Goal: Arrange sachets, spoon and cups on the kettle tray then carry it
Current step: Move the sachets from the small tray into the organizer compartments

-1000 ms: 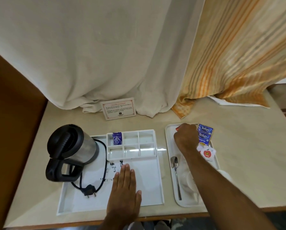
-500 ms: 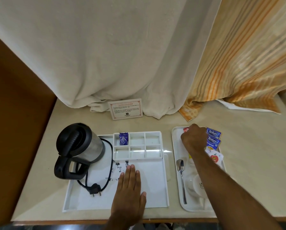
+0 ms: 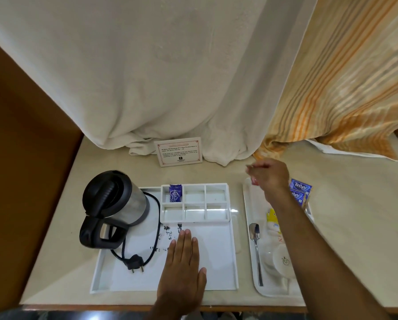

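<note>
The white kettle tray (image 3: 216,273) holds a black and steel kettle (image 3: 117,199) with its cord, and a six-compartment holder (image 3: 216,219). One purple sachet (image 3: 175,192) lies in the holder's far left compartment. My left hand (image 3: 184,273) rests flat on the tray's floor and holds nothing. To the right, a narrow side tray (image 3: 247,204) carries a spoon (image 3: 255,245), white cups (image 3: 278,262), blue Tetley sachets (image 3: 300,187) and a yellow sachet (image 3: 271,215). My right hand (image 3: 270,175) is raised over that tray's far end, fingers pinched on a small blurred sachet.
A printed card (image 3: 179,151) stands against the white curtain (image 3: 170,77) behind the trays. A striped orange curtain (image 3: 343,88) hangs at the right. A brown wooden panel (image 3: 20,181) borders the beige counter on the left. My right forearm hides part of the side tray.
My right hand has lifted off the far end of the side tray with a sachet pinched in its fingers, uncovering the yellow sachet. My left hand stays flat on the kettle tray.
</note>
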Available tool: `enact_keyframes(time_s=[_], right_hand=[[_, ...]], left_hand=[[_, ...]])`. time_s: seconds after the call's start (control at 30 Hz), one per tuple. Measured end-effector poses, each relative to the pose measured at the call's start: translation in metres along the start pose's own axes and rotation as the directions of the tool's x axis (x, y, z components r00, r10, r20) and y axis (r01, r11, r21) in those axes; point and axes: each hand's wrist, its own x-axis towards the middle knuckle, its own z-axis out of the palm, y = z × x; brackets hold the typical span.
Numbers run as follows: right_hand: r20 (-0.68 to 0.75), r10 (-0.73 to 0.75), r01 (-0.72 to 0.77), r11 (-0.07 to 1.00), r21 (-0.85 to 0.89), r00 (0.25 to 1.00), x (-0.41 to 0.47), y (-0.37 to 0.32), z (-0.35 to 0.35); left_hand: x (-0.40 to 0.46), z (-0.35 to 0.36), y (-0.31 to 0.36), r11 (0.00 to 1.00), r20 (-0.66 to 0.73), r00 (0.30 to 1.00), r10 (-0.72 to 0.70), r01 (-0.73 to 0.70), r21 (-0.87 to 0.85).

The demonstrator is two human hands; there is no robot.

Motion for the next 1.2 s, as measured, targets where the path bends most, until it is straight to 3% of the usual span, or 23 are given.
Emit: enact_keyframes(time_s=[0.07, 0.13, 0.2, 0.3, 0.47, 0.63, 0.8, 1.0, 1.1, 1.2], right_hand=[[0.208, -0.186, 0.134, 0.961, 0.241, 0.96, -0.019, -0.022, 0.02], [0.373, -0.253, 0.16, 0.952, 0.262, 0.893, -0.038, -0.032, 0.045], [0.433, -0.235, 0.185, 0.971, 0.155, 0.87, -0.05, -0.028, 0.068], [0.441, -0.31, 0.375, 0.925, -0.065, 0.842, -0.055, -0.008, 0.091], [0.426, -0.466, 0.628, 0.641, -0.442, 0.775, -0.047, 0.008, 0.1], [0.424, -0.503, 0.656, 0.524, -0.543, 0.753, -0.043, 0.019, 0.093], [0.378, -0.521, 0.644, 0.62, -0.448, 0.765, -0.048, 0.014, 0.094], [0.364, -0.501, 0.619, 0.638, -0.458, 0.785, -0.061, 0.014, 0.085], [0.217, -0.575, 0.608, 0.679, -0.411, 0.789, -0.054, 0.013, 0.041], [0.111, -0.482, 0.426, 0.614, -0.664, 0.869, -0.02, 0.011, -0.03]], left_hand=[[-0.002, 0.004, 0.0, 1.0, -0.039, 0.999, 0.015, -0.015, 0.003], [-0.002, 0.006, -0.001, 1.0, -0.038, 0.999, 0.01, -0.01, -0.001], [-0.002, 0.005, -0.001, 1.0, -0.018, 1.0, -0.004, 0.003, -0.004], [-0.002, 0.004, -0.001, 1.0, -0.004, 1.0, -0.005, 0.005, -0.019], [-0.001, 0.008, -0.002, 0.999, -0.027, 1.0, -0.014, 0.013, -0.03], [0.0, 0.011, -0.002, 1.0, -0.01, 1.0, -0.021, 0.02, -0.019], [0.0, 0.009, 0.001, 0.999, 0.012, 0.999, -0.044, 0.044, 0.022], [0.0, 0.009, 0.002, 1.0, -0.011, 1.0, -0.026, 0.026, 0.008], [0.0, 0.013, 0.0, 1.0, -0.046, 0.999, 0.003, -0.002, 0.022], [-0.001, 0.015, -0.002, 0.999, -0.067, 0.998, 0.021, -0.019, 0.031]])
